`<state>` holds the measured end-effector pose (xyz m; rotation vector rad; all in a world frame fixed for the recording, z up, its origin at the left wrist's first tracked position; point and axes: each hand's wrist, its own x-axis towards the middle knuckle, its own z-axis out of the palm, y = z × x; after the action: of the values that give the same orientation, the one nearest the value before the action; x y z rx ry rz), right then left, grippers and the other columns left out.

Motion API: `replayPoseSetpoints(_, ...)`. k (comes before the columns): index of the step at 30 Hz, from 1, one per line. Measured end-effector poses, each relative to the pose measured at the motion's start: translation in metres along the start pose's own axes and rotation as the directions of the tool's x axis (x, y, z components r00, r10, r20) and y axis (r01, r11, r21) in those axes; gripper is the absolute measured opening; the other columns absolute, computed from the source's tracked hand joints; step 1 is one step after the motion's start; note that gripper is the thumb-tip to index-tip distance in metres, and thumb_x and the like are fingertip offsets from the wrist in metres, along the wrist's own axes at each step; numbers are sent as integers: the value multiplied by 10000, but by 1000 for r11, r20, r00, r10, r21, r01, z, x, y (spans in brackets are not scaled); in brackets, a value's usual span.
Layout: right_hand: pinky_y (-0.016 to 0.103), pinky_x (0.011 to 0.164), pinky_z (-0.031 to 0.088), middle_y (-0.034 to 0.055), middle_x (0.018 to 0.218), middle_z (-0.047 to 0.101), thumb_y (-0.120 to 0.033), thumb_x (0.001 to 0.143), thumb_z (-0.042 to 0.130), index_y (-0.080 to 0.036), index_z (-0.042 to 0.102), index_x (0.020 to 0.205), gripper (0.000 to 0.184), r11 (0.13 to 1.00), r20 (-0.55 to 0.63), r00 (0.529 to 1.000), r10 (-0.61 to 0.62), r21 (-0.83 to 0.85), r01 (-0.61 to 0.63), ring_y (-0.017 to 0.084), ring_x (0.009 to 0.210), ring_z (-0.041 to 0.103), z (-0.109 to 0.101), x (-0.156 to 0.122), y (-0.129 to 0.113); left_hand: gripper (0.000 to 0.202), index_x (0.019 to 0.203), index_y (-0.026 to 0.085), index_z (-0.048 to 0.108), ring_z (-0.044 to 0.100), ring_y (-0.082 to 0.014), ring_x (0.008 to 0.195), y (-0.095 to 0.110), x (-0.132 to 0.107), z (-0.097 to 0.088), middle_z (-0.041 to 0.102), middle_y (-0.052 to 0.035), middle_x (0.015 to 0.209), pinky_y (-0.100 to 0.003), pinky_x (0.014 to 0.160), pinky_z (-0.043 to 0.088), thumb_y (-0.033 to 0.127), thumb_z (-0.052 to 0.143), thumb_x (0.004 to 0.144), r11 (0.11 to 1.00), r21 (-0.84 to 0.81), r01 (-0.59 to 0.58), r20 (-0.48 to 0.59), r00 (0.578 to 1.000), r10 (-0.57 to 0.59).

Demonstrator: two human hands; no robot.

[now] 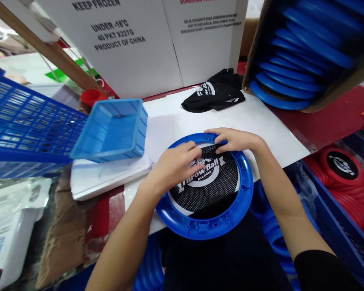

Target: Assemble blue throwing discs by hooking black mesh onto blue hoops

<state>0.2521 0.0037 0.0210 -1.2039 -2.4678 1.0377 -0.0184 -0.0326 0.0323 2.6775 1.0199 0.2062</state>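
A blue plastic ring (pixel 244 171) lies at the table's near edge, its ribbed, slotted inner side facing up. Across its opening is a black mesh fabric piece (pixel 212 194) with a white "Throw Ball" print; a white strip shows along part of its border. My left hand (pixel 180 163) reaches over the ring's left side, fingers curled at the mesh's upper left part. On the far rim rests my right hand (pixel 232 139), one finger stretched along the ring, thumb and other fingers bent at the mesh edge. The fingertips' exact hold is partly hidden.
More black printed fabric pieces (pixel 214 91) lie behind the ring. A blue tray (pixel 109 133) and blue crate (pixel 27 117) stand left. At the upper right, a carton (pixel 250 76) holds stacked blue rings (pixel 291 85). Red discs (pixel 339 178) sit lower right. White boxes (pixel 139 52) stand behind.
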Motion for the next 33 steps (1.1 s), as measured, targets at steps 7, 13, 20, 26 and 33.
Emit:
replayPoseSetpoints(7,524,1297,319,-6,1658,467,-235,803,814,-233,775,808,39,999,-1,1000,27,26,-27,333,1541,404,-1,-3,-4,780,1470,280,566,536,-357,1293,8,-1,13,562,-118,1402,-508,1088,460,475,860,773,985,-143,-96,304,943,137)
replayPoseSetpoints(13,506,1302,311,-21,1690,420,-239,817,805,-255,804,925,109,999,32,999,19,27,-20,318,1557,383,-3,-4,-2,850,1503,345,546,249,-444,1567,-4,-10,17,361,-110,1676,-707,1273,120,517,888,744,988,-93,-122,284,948,144)
replayPoseSetpoints(20,505,1304,300,-23,1701,401,-322,898,738,-254,800,936,99,1000,38,999,16,-4,-16,314,1565,374,-2,-4,-1,949,1569,337,475,150,-433,1626,-4,-9,21,228,-114,1761,-669,1305,128,522,899,741,973,-166,-161,333,920,209)
replayPoseSetpoints(26,538,1267,352,-10,1680,438,-356,916,705,-242,786,875,145,1000,18,1000,16,5,-16,326,1513,447,-3,-4,-4,1085,1633,334,365,63,-430,1640,-4,-10,23,102,-113,1792,-644,1307,116,614,881,721,974,-157,-164,346,914,210)
replayPoseSetpoints(33,513,1260,374,-24,1685,428,-275,872,710,-243,762,842,68,1000,11,1000,18,18,-18,311,1514,457,0,-2,-5,527,1448,196,587,456,-370,1456,-1,1,16,490,-169,1584,-552,1198,381,485,597,1007,996,-20,-86,162,983,89)
